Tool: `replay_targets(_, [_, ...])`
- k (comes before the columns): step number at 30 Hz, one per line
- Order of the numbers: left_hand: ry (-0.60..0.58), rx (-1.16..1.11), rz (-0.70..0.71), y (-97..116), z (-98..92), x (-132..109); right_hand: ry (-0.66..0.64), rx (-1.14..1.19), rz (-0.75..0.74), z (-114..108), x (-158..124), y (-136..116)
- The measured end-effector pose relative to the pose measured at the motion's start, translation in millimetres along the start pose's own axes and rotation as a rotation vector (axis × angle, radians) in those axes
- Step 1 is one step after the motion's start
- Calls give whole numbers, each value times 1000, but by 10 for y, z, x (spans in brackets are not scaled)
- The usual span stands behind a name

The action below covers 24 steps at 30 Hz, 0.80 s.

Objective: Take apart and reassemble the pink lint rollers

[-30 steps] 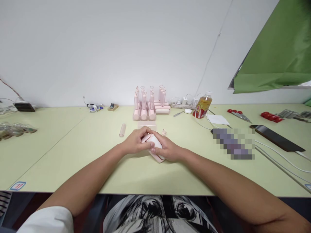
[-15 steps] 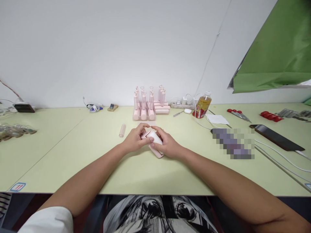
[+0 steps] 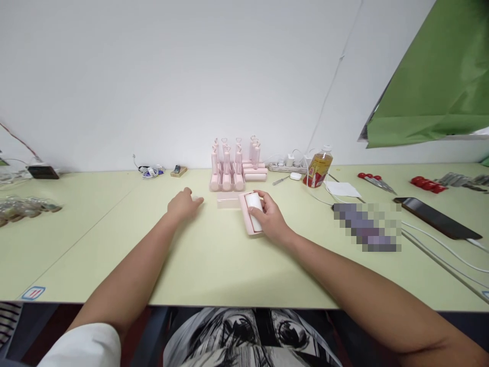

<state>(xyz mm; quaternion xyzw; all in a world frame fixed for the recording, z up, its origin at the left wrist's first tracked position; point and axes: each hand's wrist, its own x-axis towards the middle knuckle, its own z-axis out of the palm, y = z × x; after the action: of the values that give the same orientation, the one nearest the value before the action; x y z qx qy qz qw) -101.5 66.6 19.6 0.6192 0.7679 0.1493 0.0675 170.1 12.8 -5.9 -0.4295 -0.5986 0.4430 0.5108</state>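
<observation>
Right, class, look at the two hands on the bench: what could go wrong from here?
1. The right hand grips the pink roller from one side only, so it might slip or roll away.
2. The left hand lies stretched out near the flat pink plate, with the upright pink pieces behind. A careless sweep could topple them.

Bare tabletop (image 3: 214, 265) in front, lane between left hand (image 3: 183, 205) and right hand (image 3: 270, 218), pink stack (image 3: 234, 168) blocking behind
</observation>
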Motion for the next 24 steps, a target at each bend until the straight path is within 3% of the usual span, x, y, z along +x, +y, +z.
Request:
replay_targets(3, [-161,32,-19,-108,-11,81,3,14,-3,11,-11,-1])
replay_targets(6, [-130,-4,69,-108,-45,54,17,84,-7,6,-5,-15])
replay_targets(12, [27,-478,702,85,-134,-238,94,332,-52,-28,37,-69])
replay_targets(17, [5,-555,1002,274,-145,-517,88,466,29,-42,29,-105])
replay_targets(24, [-30,-543,1097,358,-97,-644,58,436,22,-38,-20,-127])
